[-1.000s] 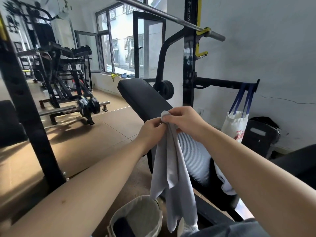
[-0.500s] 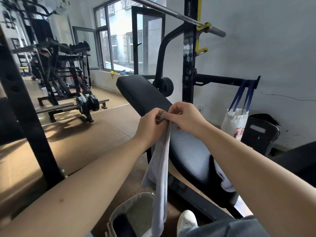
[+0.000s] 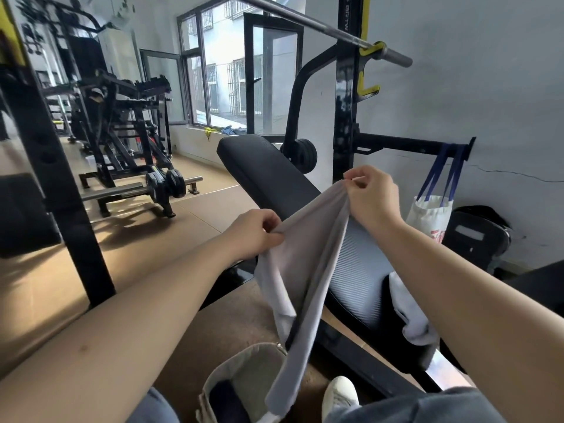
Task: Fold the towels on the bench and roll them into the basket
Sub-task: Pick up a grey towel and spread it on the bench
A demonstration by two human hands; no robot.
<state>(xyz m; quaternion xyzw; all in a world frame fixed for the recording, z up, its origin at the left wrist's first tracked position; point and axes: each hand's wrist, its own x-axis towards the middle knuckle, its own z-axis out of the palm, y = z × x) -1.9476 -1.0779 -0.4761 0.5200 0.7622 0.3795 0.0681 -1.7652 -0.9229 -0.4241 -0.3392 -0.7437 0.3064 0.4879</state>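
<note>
Grey towel (image 3: pixel 308 257) hangs pinched at two corners — left hand (image 3: pixel 254 232), right hand (image 3: pixel 370 195), fingers closed on it; I spread it taut before laying it on the desk (image 3: pixel 274 175).

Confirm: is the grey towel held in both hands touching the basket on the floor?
Cannot tell. In the head view the grey towel hangs from the left hand and right hand, and its lower end overlaps the basket rim; no contact or gap shows plainly.
</note>
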